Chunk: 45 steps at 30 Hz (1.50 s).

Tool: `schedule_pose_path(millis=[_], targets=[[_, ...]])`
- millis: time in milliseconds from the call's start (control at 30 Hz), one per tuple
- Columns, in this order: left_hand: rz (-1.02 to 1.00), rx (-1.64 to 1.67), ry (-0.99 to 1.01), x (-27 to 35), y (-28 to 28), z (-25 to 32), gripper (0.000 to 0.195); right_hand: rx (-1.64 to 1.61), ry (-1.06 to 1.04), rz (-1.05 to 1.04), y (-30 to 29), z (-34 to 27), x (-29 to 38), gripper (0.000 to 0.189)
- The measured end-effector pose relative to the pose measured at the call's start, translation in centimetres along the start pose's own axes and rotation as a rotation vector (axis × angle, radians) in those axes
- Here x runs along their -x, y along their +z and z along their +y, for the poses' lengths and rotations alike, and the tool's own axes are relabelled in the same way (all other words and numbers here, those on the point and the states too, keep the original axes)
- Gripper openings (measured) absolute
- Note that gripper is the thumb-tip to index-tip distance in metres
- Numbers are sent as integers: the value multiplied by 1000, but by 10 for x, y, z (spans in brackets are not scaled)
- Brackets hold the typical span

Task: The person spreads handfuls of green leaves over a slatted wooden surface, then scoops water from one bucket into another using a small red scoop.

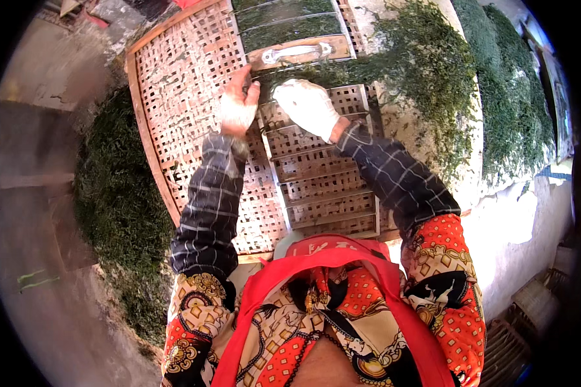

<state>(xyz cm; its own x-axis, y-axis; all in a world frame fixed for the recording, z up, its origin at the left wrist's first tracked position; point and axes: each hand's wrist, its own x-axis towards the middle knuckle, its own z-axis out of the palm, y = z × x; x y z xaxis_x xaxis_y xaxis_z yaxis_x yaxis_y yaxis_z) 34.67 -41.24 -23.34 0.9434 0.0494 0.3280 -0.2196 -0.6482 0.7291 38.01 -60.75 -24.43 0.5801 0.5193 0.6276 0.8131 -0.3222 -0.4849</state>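
My left hand [239, 104], bare, rests at the left edge of a slatted divider frame [319, 169], with thumb and fingers apart. My right hand [307, 107] wears a white glove and is bent down over the frame, at a strip of dark green shredded leaf material [314, 73]. Its fingertips are hidden, so I cannot tell whether it grips any of the leaf. Just beyond both hands lies a wooden block with a metal handle [298, 53]. Farther off, packed green leaf [290, 29] fills the frame's sections. Underneath is a woven bamboo tray [189, 92] with a wooden rim.
Loose green leaf [421, 63] is heaped on a pale surface right of the tray, with another mound [513, 111] beyond it. A large leaf pile [121, 208] lies to the left. Woven baskets [501, 343] stand at lower right, near a whitish wall [518, 251].
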Motion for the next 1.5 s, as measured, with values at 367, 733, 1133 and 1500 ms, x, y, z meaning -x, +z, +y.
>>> schedule_pose_path(millis=[367, 733, 1133, 1500], targets=[[-234, -588, 186, 16, 45, 28, 52, -16, 499, 207, -88, 54, 33, 26], [-446, -578, 379, -35, 156, 66, 80, 717, 99, -102, -98, 118, 29, 42], [-326, -305, 331, -24, 157, 57, 34, 566, 154, -2, -22, 62, -22, 12], [-560, -454, 362, -36, 141, 76, 41, 353, 228, -70, -60, 98, 8, 17]])
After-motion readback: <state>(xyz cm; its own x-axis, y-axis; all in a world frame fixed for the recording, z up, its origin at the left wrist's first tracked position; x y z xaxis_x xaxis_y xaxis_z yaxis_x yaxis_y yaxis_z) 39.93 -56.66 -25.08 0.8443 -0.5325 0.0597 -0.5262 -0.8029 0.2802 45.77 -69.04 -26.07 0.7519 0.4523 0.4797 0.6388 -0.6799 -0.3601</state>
